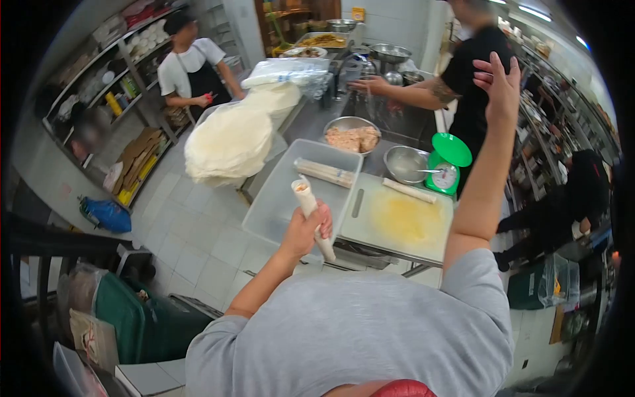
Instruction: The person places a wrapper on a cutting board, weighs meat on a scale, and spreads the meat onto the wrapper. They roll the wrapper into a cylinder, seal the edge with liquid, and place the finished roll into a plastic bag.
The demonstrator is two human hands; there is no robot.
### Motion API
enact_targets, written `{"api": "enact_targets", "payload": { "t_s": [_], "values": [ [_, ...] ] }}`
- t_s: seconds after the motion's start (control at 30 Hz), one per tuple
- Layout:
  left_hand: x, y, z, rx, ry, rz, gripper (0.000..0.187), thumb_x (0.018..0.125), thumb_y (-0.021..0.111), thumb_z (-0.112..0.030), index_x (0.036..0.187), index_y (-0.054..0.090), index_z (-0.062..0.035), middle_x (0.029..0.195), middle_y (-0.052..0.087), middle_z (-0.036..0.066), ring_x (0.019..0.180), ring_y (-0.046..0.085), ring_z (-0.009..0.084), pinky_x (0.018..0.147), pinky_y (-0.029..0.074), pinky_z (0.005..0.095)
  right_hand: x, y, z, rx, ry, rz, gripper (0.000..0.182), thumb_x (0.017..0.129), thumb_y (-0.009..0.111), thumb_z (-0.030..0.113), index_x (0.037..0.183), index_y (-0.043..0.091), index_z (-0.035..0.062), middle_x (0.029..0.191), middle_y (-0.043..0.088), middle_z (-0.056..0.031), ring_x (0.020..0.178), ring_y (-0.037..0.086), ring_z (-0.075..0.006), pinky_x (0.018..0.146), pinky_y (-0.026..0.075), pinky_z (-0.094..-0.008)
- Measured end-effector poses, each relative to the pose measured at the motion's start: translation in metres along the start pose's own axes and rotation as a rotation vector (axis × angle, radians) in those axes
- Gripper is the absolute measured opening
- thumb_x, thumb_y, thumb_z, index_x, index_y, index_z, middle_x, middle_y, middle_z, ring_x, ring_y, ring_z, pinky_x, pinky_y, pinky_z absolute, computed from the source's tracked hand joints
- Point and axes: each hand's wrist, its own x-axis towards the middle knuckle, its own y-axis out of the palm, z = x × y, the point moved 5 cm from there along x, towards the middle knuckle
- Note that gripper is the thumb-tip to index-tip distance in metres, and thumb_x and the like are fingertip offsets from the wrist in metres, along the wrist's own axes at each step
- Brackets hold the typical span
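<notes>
My left hand (pixel 309 226) is wrapped round several long pale wrapped rolls (pixel 305 198), held upright above the near edge of a clear plastic tub (pixel 264 210). More rolls (pixel 324 172) lie inside the tub. I hold my right hand (pixel 497 86) raised at the upper right, fingers apart, with nothing in it. One roll (pixel 409 190) rests along the far side of a white cutting board (pixel 433 245), which has a yellow wet patch. Behind the tub is a metal bowl of pinkish filling (pixel 352 136).
Stacked round wrappers (pixel 228 142) stand left of the tub. A metal bowl with a spoon (pixel 405 163) and a green scale (pixel 451 151) are behind the board. One person in black (pixel 479 73) reaches over the counter; another (pixel 197 69) stands at the left.
</notes>
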Motion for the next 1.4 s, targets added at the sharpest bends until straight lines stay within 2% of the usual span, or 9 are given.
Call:
{"api": "enact_targets", "payload": {
  "t_s": [0.13,0.2,0.5,0.73,1.03,1.13,1.27,1.37,1.4],
  "values": [
    [0.009,-0.009,-0.016,0.050,-0.018,0.015,0.024,0.093,0.059,-0.025,0.081,0.051,-0.0057,0.066,0.051,0.002,0.056,0.048,0.0099,0.052,0.041,0.0257,-0.119,0.087,-0.028,0.314,0.156,0.637,0.059,0.089,0.063,0.017,0.139,0.036,0.0000,0.097,0.062,-0.0070,0.088,0.058,-0.0131,0.081,0.047,-0.0278],
    [0.020,0.002,-0.020,0.238,-0.078,0.022,0.023,0.091,0.062,-0.025,0.085,0.053,-0.0042,0.067,0.053,0.001,0.057,0.049,0.0096,0.052,0.041,0.0252,-0.209,0.117,0.011,-0.079,-0.046,0.905,0.065,0.080,0.068,0.007,0.138,0.039,0.0046,0.104,0.060,-0.0040,0.088,0.056,-0.0132,0.084,0.045,-0.0269],
    [0.036,0.048,0.017,0.561,-0.182,0.118,0.020,0.091,0.061,-0.022,0.080,0.055,-0.0050,0.066,0.052,0.001,0.060,0.051,0.0100,0.054,0.042,0.0259,-0.266,0.082,-0.004,-0.052,-0.012,0.613,0.014,0.083,0.065,0.003,0.096,0.067,0.0024,0.089,0.060,-0.0063,0.074,0.059,-0.0141,0.066,0.048,-0.0256],
    [0.058,0.079,0.053,0.532,-0.087,0.147,0.015,0.088,0.060,-0.015,0.080,0.058,-0.0023,0.064,0.055,0.001,0.056,0.052,0.0092,0.051,0.043,0.0257,-0.254,0.032,-0.009,-0.139,0.076,0.654,0.016,0.080,0.068,0.003,0.095,0.070,0.0039,0.091,0.060,-0.0077,0.083,0.060,-0.0190,0.072,0.048,-0.0300],
    [0.097,0.134,0.090,0.682,0.056,0.004,0.008,0.082,0.058,-0.010,0.083,0.059,-0.0018,0.066,0.058,0.002,0.059,0.054,0.0094,0.051,0.043,0.0249,-0.226,-0.029,-0.028,-0.369,-0.364,0.591,0.013,0.076,0.070,0.007,0.081,0.059,0.0029,0.097,0.058,-0.0112,0.093,0.055,-0.0301,0.077,0.046,-0.0351],
    [0.111,0.138,0.116,0.706,-0.003,0.043,0.008,0.082,0.058,-0.010,0.082,0.060,-0.0025,0.066,0.058,0.001,0.059,0.054,0.0090,0.051,0.042,0.0250,-0.215,-0.052,-0.039,-0.296,-0.268,0.547,0.017,0.071,0.070,0.003,0.076,0.054,0.0028,0.097,0.056,-0.0131,0.093,0.053,-0.0329,0.077,0.045,-0.0374],
    [0.120,0.134,0.135,0.663,-0.104,-0.184,0.021,0.086,0.068,-0.022,0.077,0.058,-0.0052,0.060,0.052,-0.001,0.052,0.047,0.0068,0.048,0.038,0.0230,-0.199,-0.103,-0.116,-0.205,0.071,0.350,0.021,0.075,0.072,0.011,0.077,0.053,0.0036,0.096,0.055,-0.0129,0.092,0.053,-0.0300,0.075,0.044,-0.0356],
    [0.124,0.129,0.140,0.621,-0.056,-0.268,0.028,0.084,0.071,-0.028,0.073,0.056,-0.0067,0.058,0.050,-0.002,0.050,0.046,0.0060,0.047,0.037,0.0220,-0.204,-0.123,-0.249,-0.565,0.372,0.585,0.025,0.077,0.072,0.025,0.085,0.059,0.0056,0.101,0.054,-0.0136,0.096,0.052,-0.0306,0.078,0.044,-0.0376],
    [0.125,0.128,0.141,0.619,-0.058,-0.290,0.028,0.084,0.071,-0.027,0.073,0.056,-0.0070,0.058,0.050,-0.002,0.050,0.045,0.0060,0.047,0.036,0.0219,-0.208,-0.115,-0.265,-0.680,0.199,0.647,0.028,0.077,0.072,0.029,0.087,0.061,0.0059,0.103,0.053,-0.0144,0.099,0.050,-0.0318,0.081,0.042,-0.0399]
  ]
}}
